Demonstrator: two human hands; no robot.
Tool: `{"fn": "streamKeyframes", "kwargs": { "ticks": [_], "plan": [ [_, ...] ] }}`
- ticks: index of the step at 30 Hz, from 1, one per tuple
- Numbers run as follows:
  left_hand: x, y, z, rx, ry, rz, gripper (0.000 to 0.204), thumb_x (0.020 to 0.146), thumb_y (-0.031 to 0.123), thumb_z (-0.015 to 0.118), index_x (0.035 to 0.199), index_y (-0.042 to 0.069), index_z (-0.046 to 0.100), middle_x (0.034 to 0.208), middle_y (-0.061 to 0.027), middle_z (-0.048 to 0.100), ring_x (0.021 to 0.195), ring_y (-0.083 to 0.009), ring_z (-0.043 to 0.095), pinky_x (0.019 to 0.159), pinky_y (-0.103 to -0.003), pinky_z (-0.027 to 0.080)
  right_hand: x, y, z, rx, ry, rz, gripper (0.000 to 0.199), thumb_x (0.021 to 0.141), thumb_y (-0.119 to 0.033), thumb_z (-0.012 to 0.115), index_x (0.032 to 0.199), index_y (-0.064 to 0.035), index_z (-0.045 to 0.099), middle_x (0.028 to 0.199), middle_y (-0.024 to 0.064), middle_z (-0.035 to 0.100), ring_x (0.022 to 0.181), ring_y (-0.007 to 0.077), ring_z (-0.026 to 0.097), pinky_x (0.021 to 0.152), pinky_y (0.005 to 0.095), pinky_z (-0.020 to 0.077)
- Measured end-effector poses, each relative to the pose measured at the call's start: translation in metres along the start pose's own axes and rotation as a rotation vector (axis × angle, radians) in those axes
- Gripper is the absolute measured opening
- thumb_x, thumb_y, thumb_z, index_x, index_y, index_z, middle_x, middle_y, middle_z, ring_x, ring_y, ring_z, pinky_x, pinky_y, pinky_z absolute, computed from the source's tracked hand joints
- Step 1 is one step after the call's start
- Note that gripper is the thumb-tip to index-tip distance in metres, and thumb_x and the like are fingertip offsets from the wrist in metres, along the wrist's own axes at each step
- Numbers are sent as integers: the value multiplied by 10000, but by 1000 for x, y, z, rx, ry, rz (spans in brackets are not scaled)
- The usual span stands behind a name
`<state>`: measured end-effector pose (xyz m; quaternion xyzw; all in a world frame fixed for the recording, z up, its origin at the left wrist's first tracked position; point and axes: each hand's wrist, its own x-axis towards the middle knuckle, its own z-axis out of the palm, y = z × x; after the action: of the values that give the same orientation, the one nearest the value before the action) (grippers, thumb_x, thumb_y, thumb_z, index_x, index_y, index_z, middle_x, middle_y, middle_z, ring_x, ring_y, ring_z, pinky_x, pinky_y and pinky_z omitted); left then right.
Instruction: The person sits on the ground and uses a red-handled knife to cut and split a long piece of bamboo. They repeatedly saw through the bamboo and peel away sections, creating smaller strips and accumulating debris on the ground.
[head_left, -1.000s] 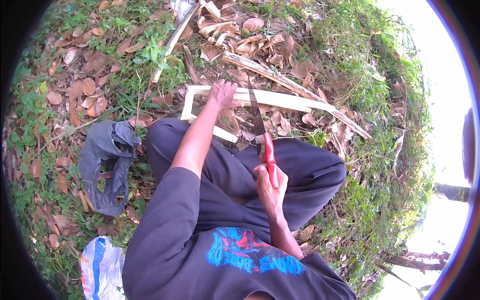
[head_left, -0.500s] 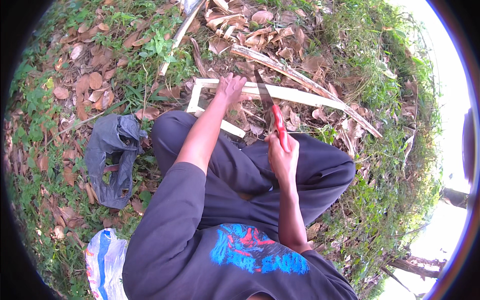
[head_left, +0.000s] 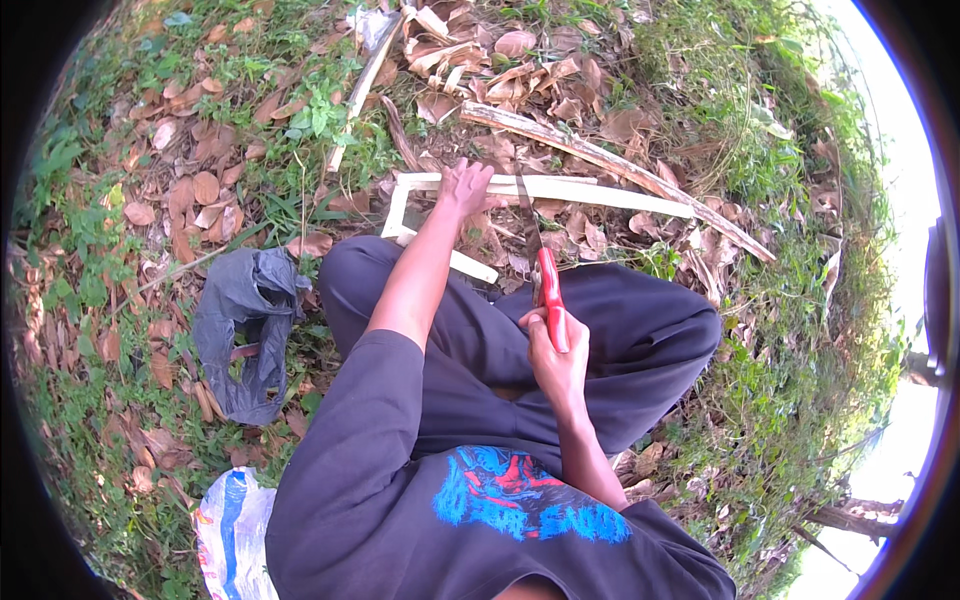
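Currently, right hand (head_left: 558,352): closed round the red handle (head_left: 549,285) of a saw (head_left: 529,212), near side of the wood.
Left hand (head_left: 467,188): laid over a pale wood strip (head_left: 615,196) toward its left end; I cannot tell whether the fingers close beneath.
Saw: pointing far, crossing the strip just right of the left hand; probably light and springy, best held by its handle.
Strip: far of the crossed legs (head_left: 640,345), running left to right; likely light, fairly stiff, apt to splinter; steadiest gripped close to the saw.
Ground: dry leaves (head_left: 515,43) and grass (head_left: 780,300); a brown stick (head_left: 620,165) slants on the strip's far side.
Surroundings: outdoors, black plastic bag (head_left: 222,325) at left, bright light at right.
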<state>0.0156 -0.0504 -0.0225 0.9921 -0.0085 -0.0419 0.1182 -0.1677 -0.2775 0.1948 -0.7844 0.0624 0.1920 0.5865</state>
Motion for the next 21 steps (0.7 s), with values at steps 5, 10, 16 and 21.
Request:
{"fn": "streamKeyframes", "kwargs": {
  "ticks": [5,10,16,21],
  "plan": [
    [5,-5,-5,-79,72,81,592,814,598,718,1142,112,639,1131,-93,697,1080,-321,636,890,-521,521,13,-11,-1,2,50,-102,163,938,-87,593,859,34,667,631,55,600,592,88,546,589,281,462],
    [9,-3,-11,-136,129,172,476,914,562,630,1011,98,667,961,-108,740,931,-320,693,829,-475,542,1,-26,-13,32,58,-156,164,944,-99,594,878,34,665,614,40,581,569,69,519,557,276,445],
    [12,-1,-10,-123,134,127,494,945,568,588,982,80,656,940,-139,738,900,-327,695,774,-482,544,10,-15,-15,118,50,-84,166,937,-111,615,877,40,649,587,32,532,545,64,472,523,285,412],
    [12,-3,-2,-100,216,148,551,891,623,624,977,79,639,912,-160,728,879,-334,684,745,-486,546,15,-1,-14,55,80,-125,179,931,-126,631,857,38,632,589,52,533,554,81,455,536,303,417]
  ]
}}
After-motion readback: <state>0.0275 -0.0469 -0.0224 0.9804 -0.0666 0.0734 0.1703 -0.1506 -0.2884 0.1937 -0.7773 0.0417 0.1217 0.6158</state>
